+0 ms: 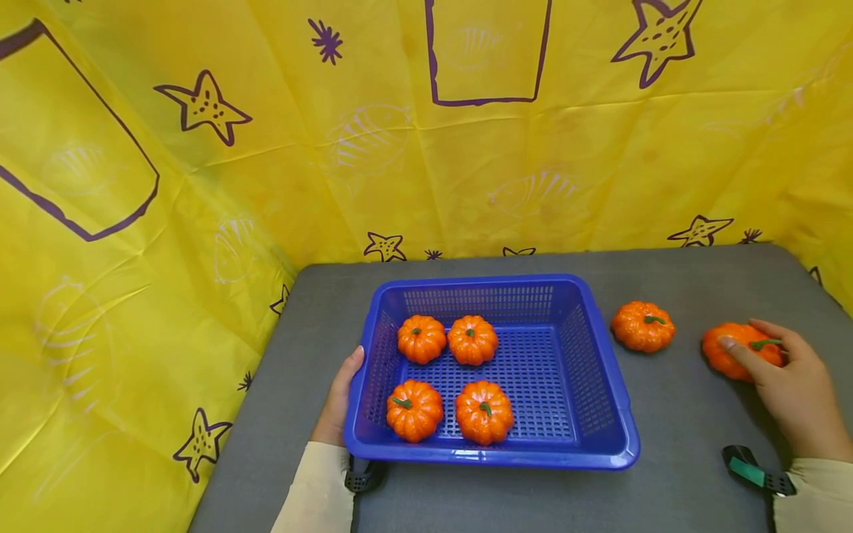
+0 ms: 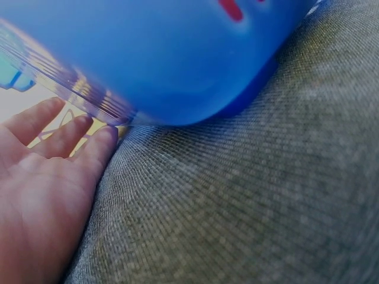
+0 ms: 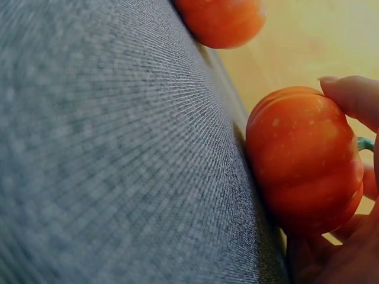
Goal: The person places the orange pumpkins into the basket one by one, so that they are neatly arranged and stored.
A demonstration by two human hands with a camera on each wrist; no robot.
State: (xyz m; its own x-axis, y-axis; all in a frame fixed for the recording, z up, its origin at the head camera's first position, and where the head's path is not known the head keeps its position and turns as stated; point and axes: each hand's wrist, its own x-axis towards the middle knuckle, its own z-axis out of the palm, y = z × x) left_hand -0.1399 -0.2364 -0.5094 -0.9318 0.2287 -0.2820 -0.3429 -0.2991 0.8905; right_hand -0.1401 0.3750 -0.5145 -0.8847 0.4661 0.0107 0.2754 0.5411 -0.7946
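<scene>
A blue plastic basket [image 1: 493,454] stands on the grey table with several small orange pumpkins in it, one of them a front-left pumpkin [image 1: 415,411]. My left hand [image 1: 341,400] rests against the basket's left outer wall; its fingers [image 2: 77,133] lie fairly straight along the side in the left wrist view. At the far right, my right hand [image 1: 796,385] grips a pumpkin [image 1: 723,357] with a green stem, thumb on the near side and fingers round the other. In the right wrist view that pumpkin [image 3: 305,160] sits right at the table surface.
Another loose pumpkin [image 1: 643,327] lies on the table [image 1: 673,422] between the basket and my right hand. A yellow cloth [image 1: 466,170] with sea-creature drawings hangs behind the table and along its sides. The basket's right wall [image 1: 603,370] faces the loose pumpkin.
</scene>
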